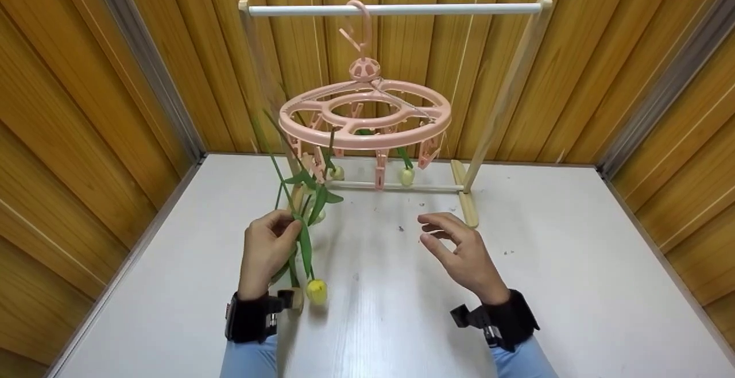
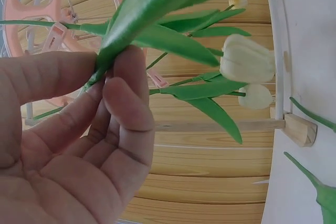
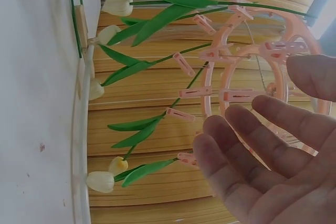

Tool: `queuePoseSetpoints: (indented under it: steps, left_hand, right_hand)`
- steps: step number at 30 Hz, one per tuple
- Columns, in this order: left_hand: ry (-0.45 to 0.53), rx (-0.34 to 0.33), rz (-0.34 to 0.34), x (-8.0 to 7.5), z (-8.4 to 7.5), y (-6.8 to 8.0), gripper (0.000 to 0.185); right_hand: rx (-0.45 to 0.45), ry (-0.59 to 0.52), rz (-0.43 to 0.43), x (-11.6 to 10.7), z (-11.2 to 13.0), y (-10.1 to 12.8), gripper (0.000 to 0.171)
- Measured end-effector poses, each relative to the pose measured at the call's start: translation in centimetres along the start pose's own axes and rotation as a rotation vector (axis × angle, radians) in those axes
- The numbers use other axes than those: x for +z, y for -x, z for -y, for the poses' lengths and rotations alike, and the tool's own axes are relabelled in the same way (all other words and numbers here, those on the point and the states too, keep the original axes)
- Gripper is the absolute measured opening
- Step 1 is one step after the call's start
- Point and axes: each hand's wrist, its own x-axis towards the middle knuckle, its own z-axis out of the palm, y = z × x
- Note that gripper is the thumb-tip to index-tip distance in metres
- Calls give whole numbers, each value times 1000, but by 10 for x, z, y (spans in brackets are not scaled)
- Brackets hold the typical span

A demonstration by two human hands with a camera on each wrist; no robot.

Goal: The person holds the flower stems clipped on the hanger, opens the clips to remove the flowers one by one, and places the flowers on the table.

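Observation:
My left hand (image 1: 269,249) pinches the green stem of a tulip between thumb and fingers. Its yellow bloom (image 1: 317,291) points down, close above the table, and the stem rises past the hand. In the left wrist view a broad green leaf (image 2: 152,11) comes out from the pinch. Over the table to the right, my right hand (image 1: 462,254) holds nothing, its fingers loosely bent and apart from the thumb. Ahead of both hands hangs a round pink clip hanger (image 1: 362,138). Pale tulips (image 3: 117,4) dangle head-down from its clips.
A wooden stand carries the hanger on its white rod (image 1: 448,8); its right foot (image 1: 469,208) rests on the white table (image 1: 367,338). More green stems (image 2: 310,174) lie at the left, beside my left hand. Small dark specks dot the tabletop. Wood-patterned walls (image 1: 74,137) enclose the table.

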Motion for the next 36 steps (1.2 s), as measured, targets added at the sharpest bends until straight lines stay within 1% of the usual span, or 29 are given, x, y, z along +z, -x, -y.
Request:
queuePoseSetpoints:
  steps: [6,11,14,20,26,32,36]
  left_hand:
    - [-25,-18,25,0,3,0,12]
    - [-35,-54,57,2,5,0,12]
    - [-36,-75,86,4,5,0,11]
    - [-31,-123,146,7,7,1,12]
    - [-45,-161,200,13,13,-1,11]
    - [-75,-173,240,18,16,-1,10]
    - [-91,-162,252,23,20,0,10]
  right_hand:
    - [-40,24,5,0,5,1,31]
    - [-42,47,10,1,8,2,32]
    - [-54,66,15,2,9,2,32]
    - [-104,109,19,5,9,3,34]
    - [-125,141,21,8,10,4,35]
    - [-150,166,30,13,10,4,35]
    - [-164,184,38,16,9,3,34]
